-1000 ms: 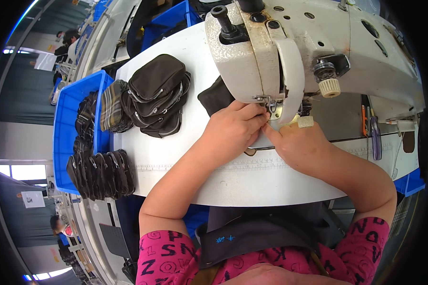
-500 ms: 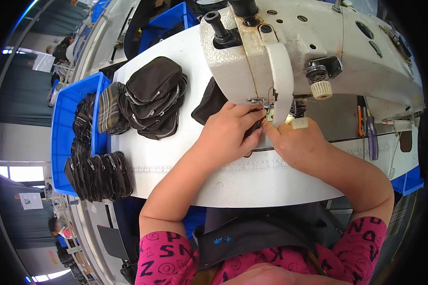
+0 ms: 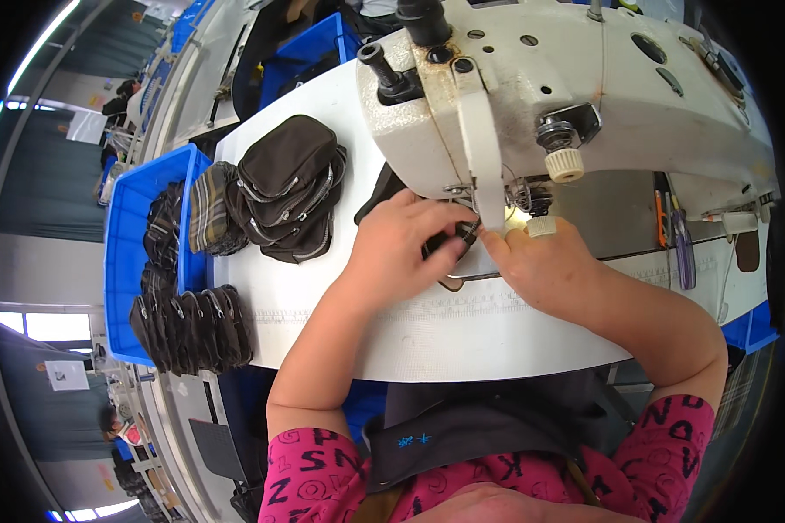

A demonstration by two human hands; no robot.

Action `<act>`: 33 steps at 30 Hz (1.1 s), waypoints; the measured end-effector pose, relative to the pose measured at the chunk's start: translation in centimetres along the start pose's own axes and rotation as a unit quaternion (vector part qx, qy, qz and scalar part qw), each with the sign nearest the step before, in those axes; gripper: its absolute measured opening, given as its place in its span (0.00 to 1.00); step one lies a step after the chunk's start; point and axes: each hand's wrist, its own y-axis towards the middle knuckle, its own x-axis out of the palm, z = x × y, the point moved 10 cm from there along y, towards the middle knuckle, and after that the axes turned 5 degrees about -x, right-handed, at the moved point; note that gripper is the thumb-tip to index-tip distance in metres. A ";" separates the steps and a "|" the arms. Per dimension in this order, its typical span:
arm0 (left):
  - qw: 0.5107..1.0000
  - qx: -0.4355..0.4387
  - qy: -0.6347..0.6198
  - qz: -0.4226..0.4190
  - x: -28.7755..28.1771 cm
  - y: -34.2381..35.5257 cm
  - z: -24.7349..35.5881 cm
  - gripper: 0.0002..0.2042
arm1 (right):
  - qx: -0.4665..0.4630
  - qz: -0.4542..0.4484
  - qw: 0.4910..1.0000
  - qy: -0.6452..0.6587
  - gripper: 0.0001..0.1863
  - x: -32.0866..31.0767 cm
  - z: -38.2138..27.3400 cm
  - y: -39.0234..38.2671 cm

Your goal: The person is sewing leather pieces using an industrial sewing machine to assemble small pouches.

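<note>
A white sewing machine (image 3: 419, 148) stands over a dark pouch (image 3: 371, 196) with a plaid, zippered edge (image 3: 462, 240) near the needle. My left hand (image 3: 397, 240) is curved over that pouch, thumb and forefinger parted around its edge, reaching to the presser foot. My right hand (image 3: 541, 261) has its fingers curled, the forefinger at the edge beside the needle; the fingertips are partly hidden. To the left lie a stack of black zippered pouches (image 3: 288, 161), folded plaid pieces (image 3: 209, 213) and a row of dark pouches (image 3: 192, 327).
A blue bin (image 3: 126, 244) holds more pouches at the left; another blue bin (image 3: 305, 48) is behind the table (image 3: 392, 340). A screwdriver (image 3: 685, 261) and orange tool (image 3: 660, 222) lie right of the machine. Co-workers (image 3: 122, 96) are in the background.
My left hand has shifted leftward, its thumb parting from the forefinger, showing more plaid edge. My right hand stays beside the needle. The camera view has shifted slightly.
</note>
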 end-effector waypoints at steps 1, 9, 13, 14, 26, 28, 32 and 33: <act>1.000 0.003 0.001 -0.002 0.2 -0.1 0.4 0.17 | 0.004 0.001 1.000 0.000 0.27 0.0 0.2 0.0; 0.994 -0.056 -0.089 -0.036 2.4 -0.9 -2.2 0.16 | -0.016 0.028 0.998 0.058 0.23 -0.6 -0.2 0.2; 0.996 -0.018 -0.085 -0.030 2.3 -0.2 0.5 0.13 | -0.024 0.041 0.998 0.042 0.21 0.0 -0.3 -0.3; 0.996 -0.019 -0.082 -0.028 2.6 -0.3 0.5 0.13 | -0.025 0.036 0.998 0.041 0.21 -0.3 -0.5 -0.1; 0.987 0.054 0.079 0.127 1.0 -0.3 2.4 0.10 | -0.033 0.033 0.998 0.050 0.12 -0.5 -1.0 0.2; 0.990 0.074 0.084 0.087 1.4 -0.2 2.5 0.11 | -0.037 0.030 0.997 0.057 0.10 -0.6 -1.0 0.1; 0.990 0.082 0.085 0.072 1.2 -0.1 2.2 0.12 | -0.040 0.015 0.997 0.061 0.13 -0.5 -1.0 0.1; 0.992 0.082 0.075 0.062 1.4 -0.1 1.9 0.12 | -0.044 0.013 0.997 0.065 0.13 -0.5 -1.1 0.1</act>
